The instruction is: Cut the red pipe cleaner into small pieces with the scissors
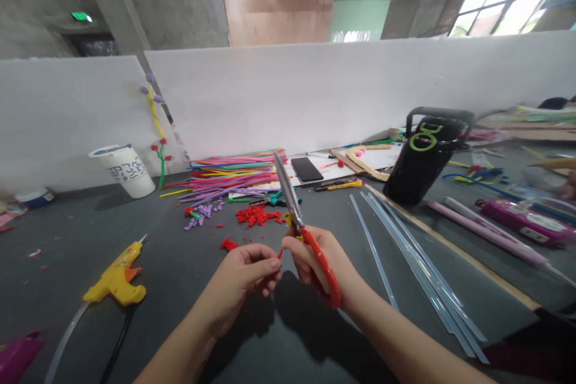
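Left hand [247, 269] pinches a small red piece [279, 254] beside the right hand [336, 257], clamped round red-handled scissors [294, 211]; we judge the red pile [255, 216] and purple pieces [202, 214] on the worktop [180, 276] done, this piece unfinished, the bundled stems [238, 175] unused.

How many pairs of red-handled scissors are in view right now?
1: the red-handled scissors are in the right hand, blades pointing away from the person. Others may be hidden from this view.
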### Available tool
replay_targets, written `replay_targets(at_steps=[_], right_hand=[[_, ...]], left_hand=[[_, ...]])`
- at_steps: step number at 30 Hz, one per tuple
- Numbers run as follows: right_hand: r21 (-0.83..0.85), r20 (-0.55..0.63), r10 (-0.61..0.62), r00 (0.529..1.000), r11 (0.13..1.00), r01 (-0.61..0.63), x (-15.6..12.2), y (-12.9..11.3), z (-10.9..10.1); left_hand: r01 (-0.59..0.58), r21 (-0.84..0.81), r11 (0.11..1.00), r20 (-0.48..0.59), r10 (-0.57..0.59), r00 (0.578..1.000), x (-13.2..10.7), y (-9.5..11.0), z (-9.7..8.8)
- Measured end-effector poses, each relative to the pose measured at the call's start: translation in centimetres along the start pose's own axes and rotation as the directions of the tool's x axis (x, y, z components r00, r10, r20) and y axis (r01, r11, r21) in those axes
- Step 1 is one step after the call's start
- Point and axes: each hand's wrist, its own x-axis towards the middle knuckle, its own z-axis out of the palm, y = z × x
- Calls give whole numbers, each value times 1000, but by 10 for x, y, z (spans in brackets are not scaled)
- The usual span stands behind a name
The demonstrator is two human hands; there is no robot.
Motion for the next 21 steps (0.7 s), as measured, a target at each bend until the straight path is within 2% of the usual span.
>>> replay_targets(at_steps=[3, 5, 6, 7, 8, 9, 10, 11, 14, 18, 21], right_hand=[[35, -30, -12, 999, 999, 13, 3, 1, -6], [49, -50, -8, 999, 999, 10, 5, 1, -10], [53, -60, -3, 998, 999, 6, 6, 2, -12], [55, -68, 3, 998, 998, 1, 6, 2, -13], [55, -74, 7, 997, 998, -3, 7, 3, -14], [53, -79, 11, 997, 999, -7, 7, 3, -15], [48, -83, 15, 996, 999, -11, 7, 3, -15], [42, -85, 18, 996, 999, -15, 7, 3, -16], [22, -83, 30, 996, 999, -28, 6, 4, -16], [-6, -77, 40, 996, 999, -40, 6, 7, -15], [-35, -85, 35, 996, 999, -38, 6, 8, -15]], left_hand=[[-29, 79, 996, -9, 30, 1000, 1, 3, -3], [-94, 263, 960, -48, 110, 993, 3, 8, -12], [-125, 408, 904, -87, 175, 981, 3, 11, -19], [-138, 577, 805, -124, 253, 959, 5, 15, -27], [-107, 751, 651, -164, 341, 925, 6, 19, -37], [-21, 881, 473, -203, 416, 886, 7, 22, -47], [36, 908, 418, -239, 446, 862, 9, 25, -57], [69, 919, 389, -257, 456, 852, 11, 26, -67], [112, 935, 335, -259, 434, 863, 17, 23, -85], [115, 944, 311, -240, 401, 884, 23, 13, -88], [126, 935, 331, -261, 403, 877, 24, 11, -88]])
